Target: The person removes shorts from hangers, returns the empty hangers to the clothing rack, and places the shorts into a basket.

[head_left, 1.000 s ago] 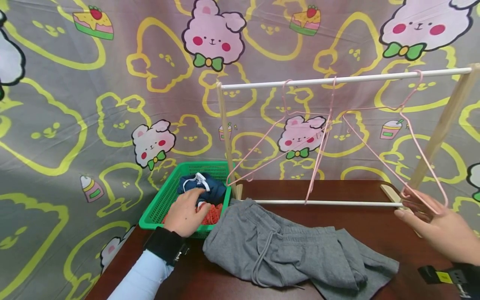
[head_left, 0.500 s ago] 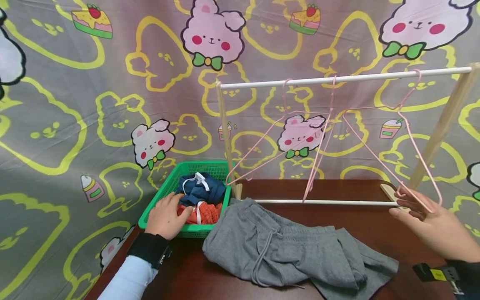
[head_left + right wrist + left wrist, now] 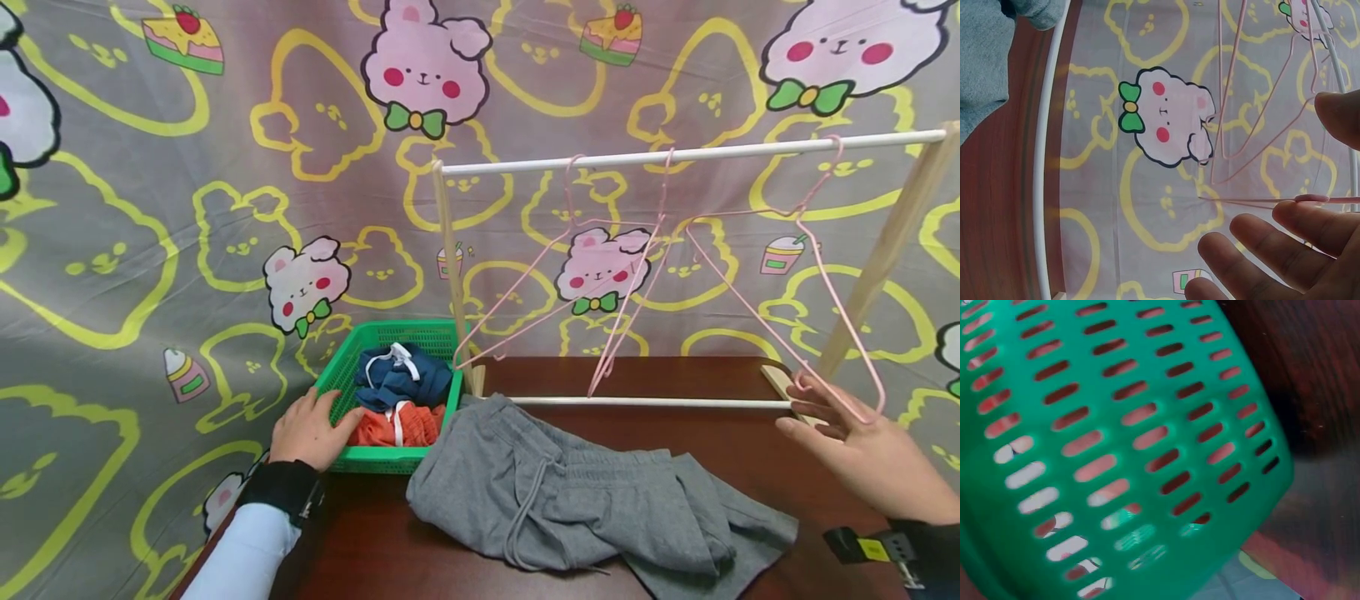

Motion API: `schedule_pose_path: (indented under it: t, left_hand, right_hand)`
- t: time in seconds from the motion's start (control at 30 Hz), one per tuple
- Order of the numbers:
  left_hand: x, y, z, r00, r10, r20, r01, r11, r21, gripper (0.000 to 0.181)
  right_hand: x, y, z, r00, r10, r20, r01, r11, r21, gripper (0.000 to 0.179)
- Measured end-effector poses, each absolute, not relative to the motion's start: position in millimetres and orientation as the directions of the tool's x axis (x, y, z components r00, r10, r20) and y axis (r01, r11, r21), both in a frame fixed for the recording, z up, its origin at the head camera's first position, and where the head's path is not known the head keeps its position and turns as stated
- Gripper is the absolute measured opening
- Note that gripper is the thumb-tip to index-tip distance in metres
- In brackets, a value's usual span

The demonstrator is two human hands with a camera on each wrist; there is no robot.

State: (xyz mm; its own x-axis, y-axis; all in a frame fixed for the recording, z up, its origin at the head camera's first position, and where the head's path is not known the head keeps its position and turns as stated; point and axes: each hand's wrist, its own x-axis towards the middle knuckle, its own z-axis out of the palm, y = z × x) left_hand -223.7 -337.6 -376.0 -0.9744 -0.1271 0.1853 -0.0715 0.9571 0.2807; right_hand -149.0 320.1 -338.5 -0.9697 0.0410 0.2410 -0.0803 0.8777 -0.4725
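Observation:
In the head view my left hand point(image 3: 309, 427) lies over the left rim of the green plastic basket point(image 3: 382, 460), thumb toward the inside. Its fingers look relaxed; the left wrist view is filled by the basket's slotted wall point(image 3: 1166, 481). Navy clothing point(image 3: 408, 385) with a white drawstring and orange clothing point(image 3: 416, 425) lie inside. At the right, my right hand point(image 3: 873, 450) has its fingers loosely extended at the lower corner of a pink hanger point(image 3: 840, 308). In the right wrist view, the thumb point(image 3: 1338, 119) stands apart from the fingers, beside the hanger wire.
Grey drawstring pants point(image 3: 592, 508) lie rumpled on the dark wooden table point(image 3: 360, 542). A small rack with a white rail point(image 3: 510, 167) and wooden posts carries more pink hangers point(image 3: 517, 283). A cartoon-print curtain point(image 3: 225, 142) stands behind.
My left hand has moved left, from over the clothing to the basket's left rim, uncovering the orange clothing. The middle hanger has swung slightly left. The right hand has barely shifted.

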Motion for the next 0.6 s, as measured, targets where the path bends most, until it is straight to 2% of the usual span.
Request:
schedule_pose_path:
  t: [0.6]
  left_hand:
    - [-229.3, -338.6, -387.8, -0.974, -0.166, 0.152, -0.127, 0.964, 0.234, 0.094]
  right_hand:
    - [-147.1, 319.6, -337.9, -0.97, 0.013, 0.243, -0.103, 0.882, -0.459, 0.087]
